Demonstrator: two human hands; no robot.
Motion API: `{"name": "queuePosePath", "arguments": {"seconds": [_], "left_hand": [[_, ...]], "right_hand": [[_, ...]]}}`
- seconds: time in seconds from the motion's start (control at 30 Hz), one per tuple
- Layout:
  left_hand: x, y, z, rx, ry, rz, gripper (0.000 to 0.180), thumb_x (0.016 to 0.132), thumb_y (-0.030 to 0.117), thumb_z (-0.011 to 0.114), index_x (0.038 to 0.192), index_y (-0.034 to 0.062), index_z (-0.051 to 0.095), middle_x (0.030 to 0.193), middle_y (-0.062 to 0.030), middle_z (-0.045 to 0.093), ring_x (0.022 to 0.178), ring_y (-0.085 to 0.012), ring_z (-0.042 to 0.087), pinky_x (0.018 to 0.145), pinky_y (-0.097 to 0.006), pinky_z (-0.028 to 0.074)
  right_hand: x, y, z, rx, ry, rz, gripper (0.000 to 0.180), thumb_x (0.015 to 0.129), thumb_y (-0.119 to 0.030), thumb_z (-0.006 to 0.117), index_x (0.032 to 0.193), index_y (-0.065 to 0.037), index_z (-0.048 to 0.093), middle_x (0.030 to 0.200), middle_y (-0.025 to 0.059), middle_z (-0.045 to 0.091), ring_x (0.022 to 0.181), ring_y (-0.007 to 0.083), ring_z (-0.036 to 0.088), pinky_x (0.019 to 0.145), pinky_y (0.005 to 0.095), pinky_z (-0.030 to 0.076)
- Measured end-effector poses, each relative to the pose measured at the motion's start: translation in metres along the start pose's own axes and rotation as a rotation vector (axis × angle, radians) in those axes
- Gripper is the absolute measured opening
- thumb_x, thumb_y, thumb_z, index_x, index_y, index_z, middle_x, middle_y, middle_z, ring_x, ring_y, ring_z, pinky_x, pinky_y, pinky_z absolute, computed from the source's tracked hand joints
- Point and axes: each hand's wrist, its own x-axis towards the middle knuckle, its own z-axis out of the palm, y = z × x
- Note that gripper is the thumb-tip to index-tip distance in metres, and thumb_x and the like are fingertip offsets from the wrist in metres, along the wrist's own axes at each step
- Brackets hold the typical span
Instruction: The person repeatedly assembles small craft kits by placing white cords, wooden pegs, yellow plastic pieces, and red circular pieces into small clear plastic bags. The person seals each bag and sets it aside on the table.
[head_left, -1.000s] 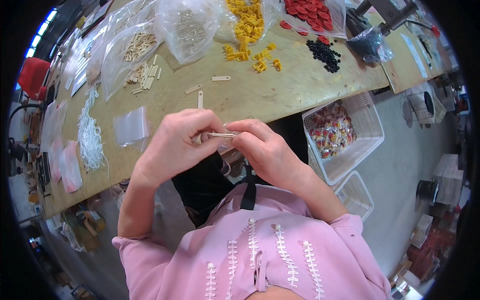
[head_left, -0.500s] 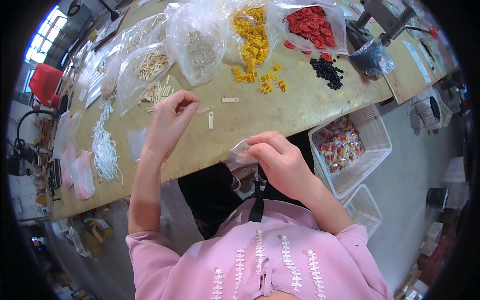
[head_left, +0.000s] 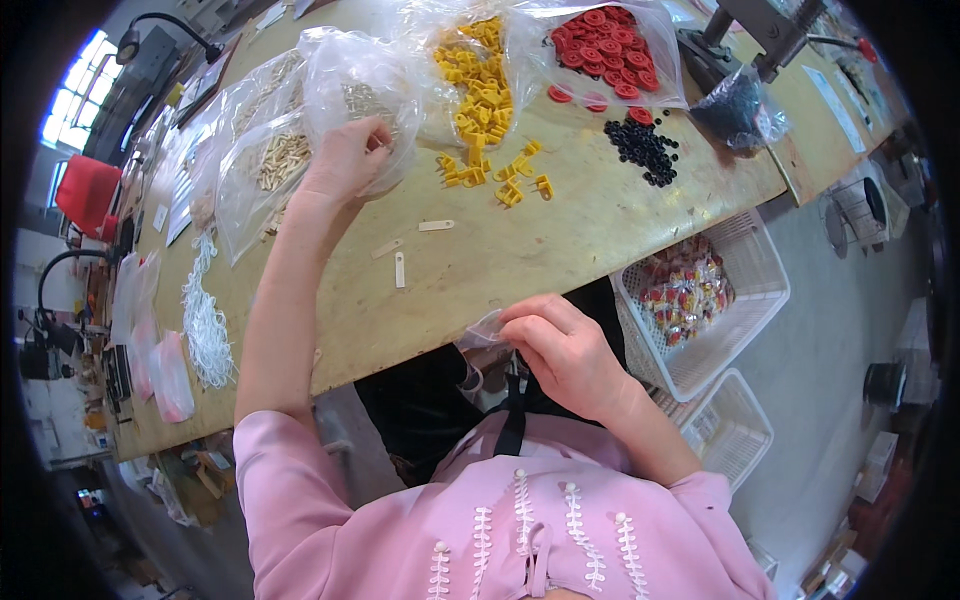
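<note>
My left hand (head_left: 345,160) is stretched out over the workbench (head_left: 560,235), its fingers curled at the mouth of a clear plastic bag (head_left: 355,85) of small pale parts. Whether it grips anything is not visible. My right hand (head_left: 560,350) rests at the near edge of the bench, pinching a small clear plastic pouch (head_left: 482,332). Three flat white strips (head_left: 400,268) lie on the bench between the hands.
Yellow clips (head_left: 495,175), red discs in a bag (head_left: 610,50) and black rings (head_left: 645,150) lie farther back. Another bag of beige sticks (head_left: 265,165) and white cords (head_left: 205,320) are at left. Two white wire baskets (head_left: 760,290) stand at the right, below bench height.
My hands were together at the near edge; the left one has since reached away across the bench to the clear bag. The right hand stays at the edge with the pouch.
</note>
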Motion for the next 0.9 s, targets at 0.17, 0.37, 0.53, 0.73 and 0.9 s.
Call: {"name": "queuePosePath", "arguments": {"seconds": [0.17,0.37,0.53,0.73,0.9], "left_hand": [[-0.003,0.007,-0.012,-0.088,0.039,-0.042,0.022,0.088,0.018,0.07,0.106,0.0048,0.074,0.089,-0.0146,0.074,0.082,-0.0251,0.072,0.078,-0.037,0.057],[-0.036,0.018,-0.017,-0.052,-0.036,-0.104,0.023,0.088,0.02,0.072,0.105,0.0055,0.075,0.083,-0.011,0.072,0.077,-0.0211,0.07,0.077,-0.035,0.057],[-0.043,0.024,-0.016,0.042,-0.046,-0.092,0.021,0.085,0.018,0.075,0.103,0.0069,0.076,0.083,-0.0143,0.073,0.078,-0.0268,0.072,0.079,-0.039,0.058],[-0.049,0.029,-0.015,0.05,-0.014,-0.076,0.022,0.084,0.014,0.075,0.104,0.0049,0.075,0.084,-0.0138,0.073,0.079,-0.0254,0.071,0.079,-0.038,0.057],[-0.06,0.023,-0.019,-0.034,0.011,-0.058,0.018,0.09,0.006,0.073,0.107,0.0005,0.073,0.088,-0.0063,0.073,0.082,-0.0131,0.069,0.078,-0.029,0.056]], "right_hand": [[-0.001,0.006,-0.004,0.004,0.016,0.014,0.021,0.081,0.003,0.075,0.098,-0.003,0.065,0.105,0.0116,0.069,0.097,0.0318,0.07,0.085,0.0399,0.059],[-0.001,0.008,-0.004,0.022,0.018,0.02,0.02,0.081,0.003,0.075,0.097,-0.003,0.064,0.105,0.0109,0.069,0.096,0.0312,0.069,0.082,0.0397,0.059],[0.002,0.005,-0.002,0.006,0.012,-0.002,0.023,0.08,0.005,0.074,0.099,-0.003,0.063,0.106,0.0114,0.069,0.098,0.0316,0.069,0.083,0.0393,0.059],[0.004,0.002,-0.006,-0.023,0.027,0.004,0.024,0.079,0.005,0.073,0.1,-0.002,0.063,0.112,0.0139,0.068,0.102,0.0342,0.069,0.086,0.04,0.06],[0.003,-0.001,-0.007,-0.033,0.013,-0.008,0.027,0.078,0.006,0.072,0.102,-0.002,0.063,0.115,0.0153,0.068,0.105,0.0351,0.068,0.087,0.0403,0.06]]}}
